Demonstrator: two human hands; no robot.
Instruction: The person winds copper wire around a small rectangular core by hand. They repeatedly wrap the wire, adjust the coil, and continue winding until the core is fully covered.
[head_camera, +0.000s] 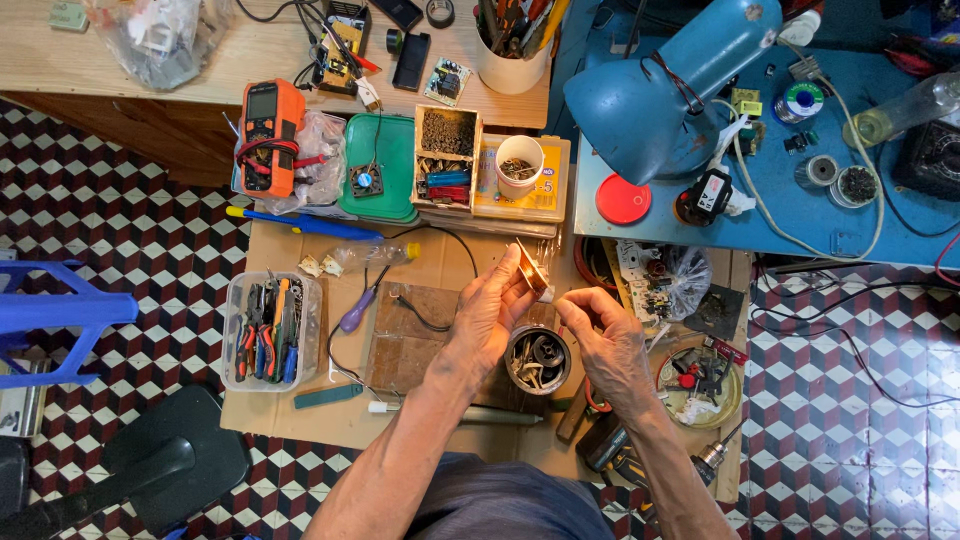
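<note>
Holding small copper-coloured coil part (531, 268) up over cardboard work surface (300, 405): left hand (490, 315) pinches it between thumb and fingertips. Right hand (610, 335) just beside, fingers curled together near part's lower end; contact with part unclear. Round tin of metal scraps (538, 360) sits directly below, between wrists. Purple-handled screwdriver (362, 305) and clear plastic box of pliers (271, 330) off to left.

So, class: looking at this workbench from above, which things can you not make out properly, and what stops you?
Head view:
- Small copper-coloured part: too small to identify, partly covered by left hand fingers.
- Right hand: whatever it pinches is hidden by its fingers.
- Round metal tin: contents too small.
- Black power drill: partly hidden under the right forearm.
</note>
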